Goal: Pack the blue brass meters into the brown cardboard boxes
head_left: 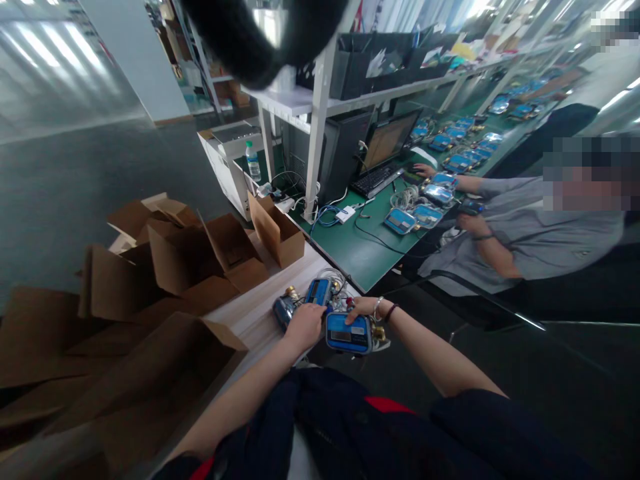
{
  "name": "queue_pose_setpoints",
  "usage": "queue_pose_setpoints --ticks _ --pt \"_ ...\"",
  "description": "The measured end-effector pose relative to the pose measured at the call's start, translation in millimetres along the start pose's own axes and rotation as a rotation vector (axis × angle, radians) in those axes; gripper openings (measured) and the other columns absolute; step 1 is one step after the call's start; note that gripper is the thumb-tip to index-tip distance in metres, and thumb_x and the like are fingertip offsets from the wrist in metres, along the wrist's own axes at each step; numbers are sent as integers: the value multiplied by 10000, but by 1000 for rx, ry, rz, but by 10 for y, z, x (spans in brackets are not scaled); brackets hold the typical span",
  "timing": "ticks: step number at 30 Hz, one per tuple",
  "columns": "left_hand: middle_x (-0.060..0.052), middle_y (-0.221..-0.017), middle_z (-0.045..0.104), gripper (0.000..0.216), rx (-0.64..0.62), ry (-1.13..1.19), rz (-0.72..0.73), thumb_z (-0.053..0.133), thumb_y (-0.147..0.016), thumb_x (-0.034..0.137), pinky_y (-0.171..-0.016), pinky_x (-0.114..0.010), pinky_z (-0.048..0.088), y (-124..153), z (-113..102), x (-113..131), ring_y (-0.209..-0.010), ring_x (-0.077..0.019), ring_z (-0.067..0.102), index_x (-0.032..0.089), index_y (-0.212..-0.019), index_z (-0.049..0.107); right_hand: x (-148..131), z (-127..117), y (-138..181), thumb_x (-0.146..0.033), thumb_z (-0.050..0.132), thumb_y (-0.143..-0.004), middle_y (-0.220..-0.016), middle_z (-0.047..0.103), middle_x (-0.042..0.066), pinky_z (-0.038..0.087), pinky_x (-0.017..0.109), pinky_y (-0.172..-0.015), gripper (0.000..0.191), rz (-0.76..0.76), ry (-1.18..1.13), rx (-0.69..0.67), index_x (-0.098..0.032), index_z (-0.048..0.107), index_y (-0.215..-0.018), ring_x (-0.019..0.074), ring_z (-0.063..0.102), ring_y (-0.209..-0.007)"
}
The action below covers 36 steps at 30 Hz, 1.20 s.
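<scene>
Three blue water meters with brass fittings sit at the end of a light wooden table (250, 313). My left hand (304, 325) is closed over the near side of the nearest blue meter (349, 333), between it and a dark meter (283, 309). My right hand (361, 307), with bracelets on the wrist, grips the top of the same nearest meter. A third blue meter (319, 291) lies just behind my hands, with wires and red parts beside it.
Several open cardboard boxes (185, 253) crowd the table's left side. A green bench (365, 250) beyond holds a laptop (385, 150), cables and several more blue meters. A person in grey (530, 233) sits at that bench on the right. Bare grey floor lies to the left.
</scene>
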State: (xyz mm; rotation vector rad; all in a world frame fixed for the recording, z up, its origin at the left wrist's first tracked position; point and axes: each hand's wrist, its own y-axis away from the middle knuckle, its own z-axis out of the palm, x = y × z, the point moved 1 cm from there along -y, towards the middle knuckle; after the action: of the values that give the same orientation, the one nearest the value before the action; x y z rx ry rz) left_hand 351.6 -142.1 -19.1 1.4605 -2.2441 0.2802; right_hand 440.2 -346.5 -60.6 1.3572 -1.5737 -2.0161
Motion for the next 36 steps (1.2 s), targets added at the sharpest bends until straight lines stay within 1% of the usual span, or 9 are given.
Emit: queue_pose_setpoints --ticks 4,8,13,17,20,24,26,29,36 --pt "-135 -1093 649 334 -114 -143 181 408 -881 113 -943 -355 431 -608 291 55 -1051 -210 579 118 -1175 566 114 -78 -44 -152 821 -439 -683 710 12 558 229 -569 354 -31 -9 14 -116 653 -748 151 652 -589" --pt "-118 -940 678 341 -209 -156 264 424 -878 102 -893 -332 450 -844 497 13 -945 -197 614 132 -1189 560 224 -185 -84 -203 830 -470 -690 709 -1 556 224 -587 377 -35 -38 -12 -139 656 -798 142 649 -597" --pt "-140 -861 668 260 -249 -169 203 422 -872 121 -874 -348 457 -925 574 -6 -892 -214 618 101 -1040 619 288 -248 -114 -235 823 -491 -590 674 3 543 236 -532 311 7 -41 -52 -129 651 -727 148 624 -533" --pt "-145 -902 665 316 -243 -161 109 430 -847 84 -868 -338 459 -956 560 -17 -893 -206 616 103 -1117 593 334 -289 -80 -182 819 -467 -665 698 3 547 219 -599 300 -47 -53 -72 -125 641 -702 142 645 -612" --pt "-149 -938 671 395 -236 -120 51 409 -852 70 -884 -345 447 -984 532 -41 -927 -213 611 111 -1216 557 375 -363 -44 -169 817 -462 -753 716 6 549 215 -643 369 -126 -87 -124 -123 652 -788 141 658 -669" --pt "-125 -1049 674 401 -241 -12 -31 433 -862 105 -857 -313 451 -1048 454 -114 -967 -218 611 177 -1224 590 370 -392 -51 -233 779 -531 -710 711 24 545 213 -575 344 -89 -226 -243 -108 636 -818 132 652 -597" --pt "-90 -1088 677 353 -261 55 -53 474 -861 146 -826 -269 452 -1059 402 -151 -974 -202 614 206 -1167 639 316 -320 -77 -230 756 -556 -679 704 24 542 210 -553 288 -30 -227 -265 -108 629 -784 124 641 -557" --pt "-44 -1039 703 271 -311 125 -58 560 -823 181 -796 -224 440 -1007 347 -174 -948 -179 622 233 -1045 706 202 -131 -117 -227 761 -562 -652 693 16 539 215 -542 227 1 -68 -234 -127 625 -715 132 637 -558" --pt "-47 -897 723 195 -399 147 -121 621 -761 179 -732 -238 415 -916 407 -136 -834 -191 623 249 -890 749 87 147 -156 -259 825 -483 -525 617 -14 454 203 -458 264 -5 161 -110 -152 595 -552 125 572 -517"
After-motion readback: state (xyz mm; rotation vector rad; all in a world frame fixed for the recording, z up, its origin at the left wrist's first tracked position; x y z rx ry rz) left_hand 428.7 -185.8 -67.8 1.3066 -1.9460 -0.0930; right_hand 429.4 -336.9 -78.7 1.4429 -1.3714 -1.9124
